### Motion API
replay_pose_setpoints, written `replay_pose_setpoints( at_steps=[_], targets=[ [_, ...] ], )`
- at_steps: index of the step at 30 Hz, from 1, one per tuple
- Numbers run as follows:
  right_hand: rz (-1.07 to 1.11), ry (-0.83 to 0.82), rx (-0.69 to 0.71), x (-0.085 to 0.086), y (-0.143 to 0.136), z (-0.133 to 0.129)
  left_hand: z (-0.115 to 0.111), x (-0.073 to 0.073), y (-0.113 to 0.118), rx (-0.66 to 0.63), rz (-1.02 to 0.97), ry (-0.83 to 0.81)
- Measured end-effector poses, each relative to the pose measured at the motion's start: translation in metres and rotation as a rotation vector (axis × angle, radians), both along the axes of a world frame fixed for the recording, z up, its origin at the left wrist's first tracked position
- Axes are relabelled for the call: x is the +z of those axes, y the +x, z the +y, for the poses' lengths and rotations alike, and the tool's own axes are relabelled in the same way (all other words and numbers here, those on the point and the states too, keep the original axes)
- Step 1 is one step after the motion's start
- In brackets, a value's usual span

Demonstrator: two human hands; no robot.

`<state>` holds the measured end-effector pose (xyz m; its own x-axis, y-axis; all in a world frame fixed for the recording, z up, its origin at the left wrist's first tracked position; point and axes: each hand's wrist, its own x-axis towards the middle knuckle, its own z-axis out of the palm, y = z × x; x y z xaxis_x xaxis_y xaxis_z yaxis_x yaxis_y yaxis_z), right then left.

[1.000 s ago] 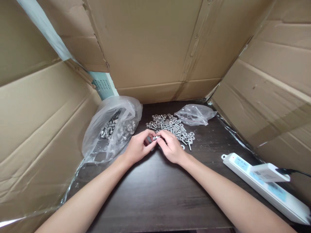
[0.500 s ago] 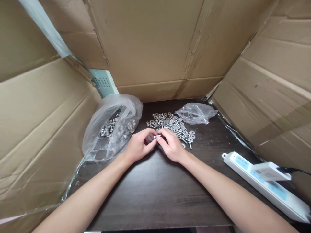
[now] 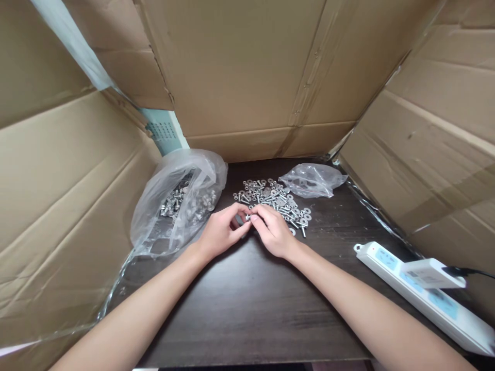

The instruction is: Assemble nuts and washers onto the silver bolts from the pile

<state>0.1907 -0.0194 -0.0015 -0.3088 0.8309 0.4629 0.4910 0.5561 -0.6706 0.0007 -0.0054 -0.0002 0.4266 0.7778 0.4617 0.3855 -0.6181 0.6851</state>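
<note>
My left hand (image 3: 226,230) and my right hand (image 3: 273,230) meet near the middle of the dark table (image 3: 251,309). Between their fingertips is a small metal bolt (image 3: 248,218), partly covered by the right thumb; washers or a nut on it are too small to tell. Both hands are closed on it. Just behind the right hand lies a loose pile of bolts, nuts and washers (image 3: 276,198). Left of my left hand, a clear plastic bag (image 3: 154,206) lies open with many metal fasteners (image 3: 172,202) inside.
A smaller crumpled clear bag (image 3: 313,180) lies at the back right. On the right is a white power strip (image 3: 410,288) with a plugged-in white adapter (image 3: 431,273) and black cable. Cardboard walls (image 3: 247,77) surround the table at the back and sides.
The right thumb and fingers have shifted slightly over the bolt, covering more of it. Both hands otherwise keep their places.
</note>
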Motion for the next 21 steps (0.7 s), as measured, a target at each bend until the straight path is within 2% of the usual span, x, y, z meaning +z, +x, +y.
replay_pose_setpoints(
  at_steps=[21],
  targets=[
    [-0.004, -0.004, 0.001, 0.0008, 0.0002, -0.0008, -0.0005, 0.0001, -0.0008, 0.000, 0.007, 0.020]
  ],
)
